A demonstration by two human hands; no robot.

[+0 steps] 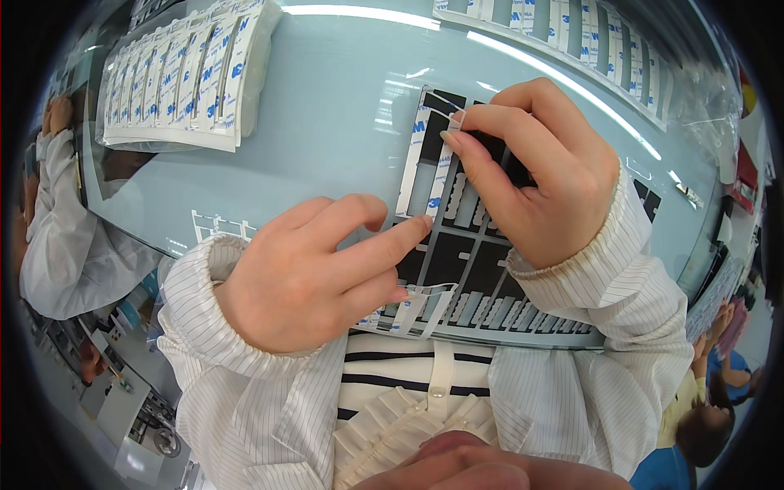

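Observation:
Between thumb and index finger, my right hand (543, 167) pinches the upper end of a narrow white adhesive strip (442, 167) with blue print. A thin white sliver of backing loops out beside that pinch. My left hand (314, 269) has its index finger stretched out, its tip touching the strip's lower end; the other fingers are bent and apart. Beneath both hands lies a black sheet with cut-out shapes (461, 253), partly hidden by them. A second white adhesive strip (413, 159) runs along its left side.
A stack of adhesive strip sheets (175, 86) in clear plastic sits at the far left. More strip sheets (572, 37) lie at the far right. White cut-out scrap (220, 224) is beside my left wrist; loose strips (408, 314) lie at the table's front edge. Other people are at both sides.

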